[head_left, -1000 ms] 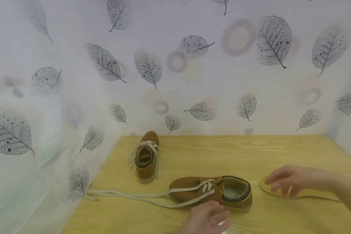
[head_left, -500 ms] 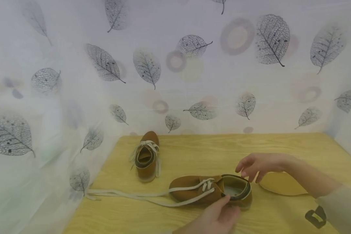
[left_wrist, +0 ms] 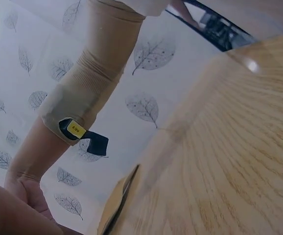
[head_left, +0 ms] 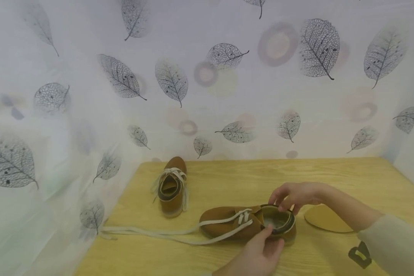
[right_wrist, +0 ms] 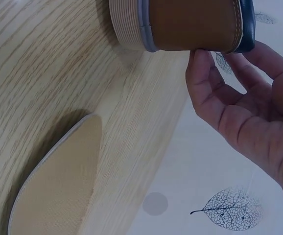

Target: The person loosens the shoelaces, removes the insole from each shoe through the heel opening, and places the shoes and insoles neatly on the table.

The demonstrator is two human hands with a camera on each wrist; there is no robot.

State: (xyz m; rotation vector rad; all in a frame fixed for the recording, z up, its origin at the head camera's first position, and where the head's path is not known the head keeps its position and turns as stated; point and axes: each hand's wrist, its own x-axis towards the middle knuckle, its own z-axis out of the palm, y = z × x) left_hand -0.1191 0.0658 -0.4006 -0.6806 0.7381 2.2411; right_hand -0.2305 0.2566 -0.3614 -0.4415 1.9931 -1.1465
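Note:
A brown lace-up shoe (head_left: 215,220) lies sideways on the wooden table, toe to the left, its pale laces stretched out leftward. My left hand (head_left: 255,255) grips the near side of its collar, thumb at the opening and fingers outside. At the far side of the heel, my right hand (head_left: 298,194) holds the collar; the right wrist view shows its fingers against the brown heel (right_wrist: 195,24) and the thumb by the dark rim. To the right of the shoe lies a tan insole (head_left: 326,219), partly covered by the right forearm.
A second brown shoe (head_left: 173,201) with tied laces stands at the back left, toe pointing away. The table (head_left: 331,168) is enclosed at the back and sides by a white leaf-print sheet (head_left: 248,92). A black strap piece (head_left: 360,255) hangs from the right sleeve.
My right hand has moved left from over the insole to the shoe's collar. The left hand has shifted slightly right and taken hold of the near collar. The shoe has barely moved.

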